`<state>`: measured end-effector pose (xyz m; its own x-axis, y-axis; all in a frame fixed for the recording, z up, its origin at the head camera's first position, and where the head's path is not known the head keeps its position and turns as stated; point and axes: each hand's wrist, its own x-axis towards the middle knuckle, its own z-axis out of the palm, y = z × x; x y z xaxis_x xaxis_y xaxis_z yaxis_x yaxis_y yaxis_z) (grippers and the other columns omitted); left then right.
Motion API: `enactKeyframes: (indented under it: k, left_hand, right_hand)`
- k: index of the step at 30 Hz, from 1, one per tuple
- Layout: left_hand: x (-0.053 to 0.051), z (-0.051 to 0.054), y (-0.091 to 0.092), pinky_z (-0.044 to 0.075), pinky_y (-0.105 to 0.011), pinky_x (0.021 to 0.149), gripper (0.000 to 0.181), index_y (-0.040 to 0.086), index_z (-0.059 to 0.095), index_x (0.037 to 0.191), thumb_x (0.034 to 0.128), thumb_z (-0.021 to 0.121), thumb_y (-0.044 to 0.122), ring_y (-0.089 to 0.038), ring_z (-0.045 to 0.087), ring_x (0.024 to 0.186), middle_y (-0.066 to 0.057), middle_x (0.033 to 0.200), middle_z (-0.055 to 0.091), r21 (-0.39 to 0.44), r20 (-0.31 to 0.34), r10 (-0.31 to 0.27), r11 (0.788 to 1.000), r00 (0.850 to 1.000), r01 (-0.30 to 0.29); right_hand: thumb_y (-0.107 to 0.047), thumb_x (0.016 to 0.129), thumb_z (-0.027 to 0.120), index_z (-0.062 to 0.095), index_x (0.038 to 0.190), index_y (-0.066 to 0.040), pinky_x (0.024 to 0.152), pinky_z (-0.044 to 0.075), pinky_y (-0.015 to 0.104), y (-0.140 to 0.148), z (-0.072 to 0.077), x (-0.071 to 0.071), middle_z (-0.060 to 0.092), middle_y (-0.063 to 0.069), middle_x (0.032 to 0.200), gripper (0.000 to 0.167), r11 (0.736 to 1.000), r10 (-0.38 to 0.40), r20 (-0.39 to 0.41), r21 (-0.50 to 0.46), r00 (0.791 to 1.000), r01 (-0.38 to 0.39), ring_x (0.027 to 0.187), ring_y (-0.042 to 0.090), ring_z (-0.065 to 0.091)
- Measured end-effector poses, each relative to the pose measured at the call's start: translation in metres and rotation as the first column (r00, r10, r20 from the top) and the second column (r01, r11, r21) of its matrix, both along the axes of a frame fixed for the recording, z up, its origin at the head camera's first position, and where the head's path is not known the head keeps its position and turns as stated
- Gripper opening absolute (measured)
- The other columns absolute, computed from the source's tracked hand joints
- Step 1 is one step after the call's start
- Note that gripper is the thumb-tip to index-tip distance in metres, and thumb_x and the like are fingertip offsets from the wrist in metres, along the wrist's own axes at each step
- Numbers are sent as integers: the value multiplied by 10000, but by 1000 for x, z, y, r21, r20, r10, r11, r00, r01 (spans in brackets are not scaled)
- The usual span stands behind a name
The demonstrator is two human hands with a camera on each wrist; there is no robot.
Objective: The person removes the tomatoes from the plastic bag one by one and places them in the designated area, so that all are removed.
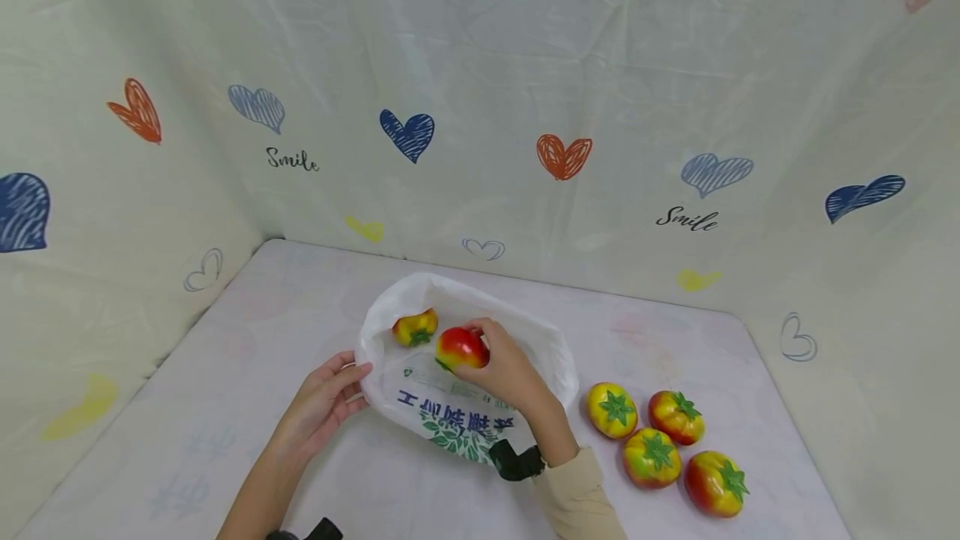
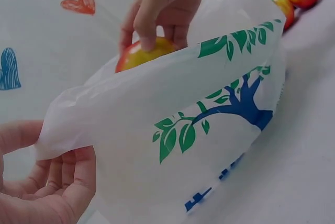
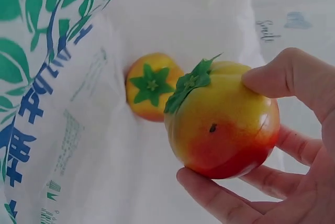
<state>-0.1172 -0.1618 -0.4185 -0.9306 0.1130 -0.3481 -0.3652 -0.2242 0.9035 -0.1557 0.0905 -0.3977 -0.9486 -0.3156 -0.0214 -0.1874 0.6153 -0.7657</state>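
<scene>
A white plastic bag [image 1: 551, 348] with green leaf and blue print lies on its side, mouth spread wide. My left hand [image 1: 326, 398] pinches the bag's left rim between thumb and fingers; the left wrist view shows the thin plastic [image 2: 65, 124] in that grip. With thumb and fingers around it, my right hand [image 1: 504, 365] holds a red-and-yellow tomato [image 1: 460, 348] within the bag's opening. In the right wrist view this tomato [image 3: 225, 124] shows a green leafy top and a small dark spot. Another tomato [image 1: 415, 328] rests inside the bag, its green star-shaped top [image 3: 152, 84] visible.
Several more tomatoes sit grouped on the table to the bag's right, among them a yellow one [image 1: 611, 410] close to the bag and a redder one [image 1: 715, 483] nearer the front. A white curtain [image 1: 480, 65] printed with hearts stands behind the table [image 1: 247, 340].
</scene>
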Motion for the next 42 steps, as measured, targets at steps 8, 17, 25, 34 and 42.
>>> enactKeyframes:
  k: [8, 17, 25, 34, 42]
  left_hand:
    - [-1, 1, 0, 533, -250, 830, 415, 34, 397, 1285, 942, 540, 219, -125, 582, 921, 43, 1050, 580, -3, 0, 2, 1000, 1000, -2]
    - [-1, 1, 3, 535, -250, 824, 409, 30, 401, 1277, 940, 545, 212, -122, 583, 906, 37, 1045, 579, -3, -4, 1, 1000, 1000, -1]
    - [-1, 1, 3, 536, -249, 824, 408, 30, 402, 1275, 940, 544, 216, -120, 588, 907, 39, 1048, 581, -5, -15, 0, 1000, 1000, 0]
    - [0, 0, 2, 536, -251, 824, 417, 33, 397, 1280, 938, 548, 217, -114, 589, 908, 41, 1050, 581, -12, -9, 6, 1000, 1000, -6]
    - [1, 0, 2, 535, -250, 827, 418, 36, 399, 1282, 937, 550, 220, -114, 586, 912, 45, 1052, 579, -12, -14, 5, 1000, 1000, -6]
  right_hand:
    - [-210, 793, 705, 466, 1272, -143, 812, 540, 307, 17, 11, 20, 538, 71, 1235, 539, 990, 6, 3, -142, 1000, -5, 927, 198, 542]
    - [-188, 810, 706, 488, 1263, -206, 802, 531, 221, 39, 15, 43, 546, 62, 1213, 503, 949, -94, 72, -296, 993, 111, 886, 176, 590]
    - [-156, 831, 681, 492, 1266, -174, 817, 544, 267, 58, 12, 64, 523, 106, 1234, 474, 852, -213, 192, -443, 958, 279, 972, 222, 600]
    - [-194, 871, 636, 451, 1303, -114, 847, 540, 320, 75, 3, 81, 490, 148, 1293, 476, 791, -306, 314, -442, 899, 424, 1022, 227, 589]
    - [-330, 859, 640, 421, 1349, -170, 900, 515, 381, 94, -10, 93, 439, 152, 1388, 560, 755, -392, 436, -351, 810, 554, 1169, 262, 490]
